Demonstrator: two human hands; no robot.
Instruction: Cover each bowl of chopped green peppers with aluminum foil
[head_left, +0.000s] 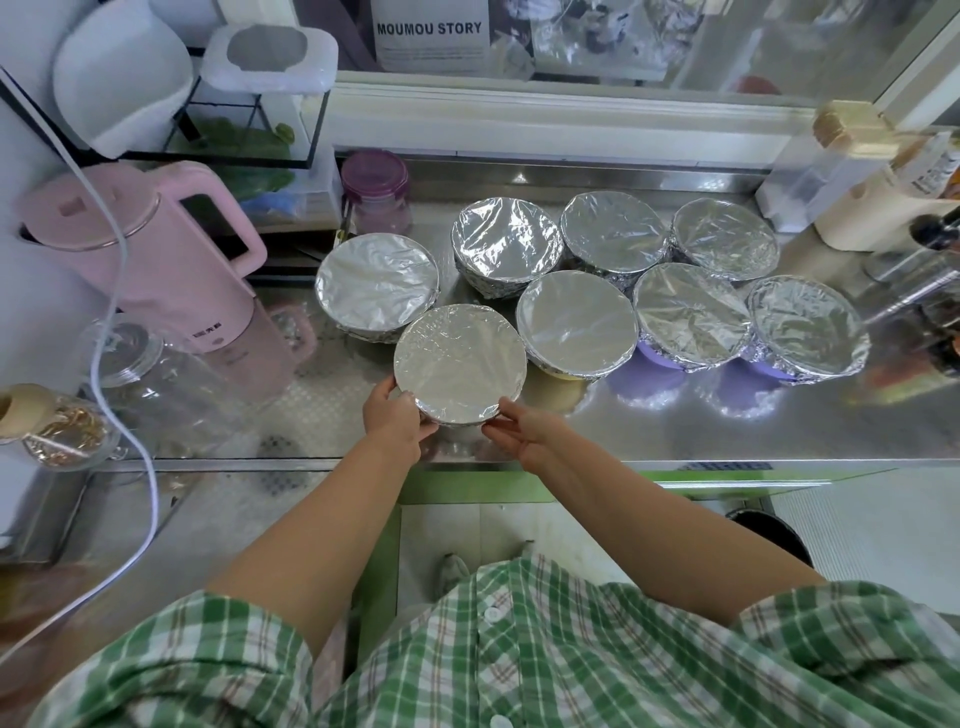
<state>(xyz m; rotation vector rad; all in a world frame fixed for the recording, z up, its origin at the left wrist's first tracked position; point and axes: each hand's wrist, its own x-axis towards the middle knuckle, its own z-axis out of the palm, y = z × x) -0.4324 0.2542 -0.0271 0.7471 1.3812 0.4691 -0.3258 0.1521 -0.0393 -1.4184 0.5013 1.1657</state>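
Note:
Several bowls wrapped over the top with aluminum foil stand on the steel counter (727, 426). The nearest foil-covered bowl (460, 358) sits close to the counter's front edge. My left hand (395, 415) grips its lower left rim, fingers curled around the foil edge. My right hand (524, 431) pinches the foil at its lower right rim. Behind it stand other covered bowls: one at the left (376, 283), one in the middle (574, 322), and more in a back row (506, 244). Foil hides what is inside every bowl.
A pink electric kettle (156, 260) and a clear glass jar (150, 374) stand at the left, with a white cable (111, 291) hanging across them. A purple-lidded container (376, 192) is behind the bowls. Bottles and a cream jug (872, 202) crowd the right end.

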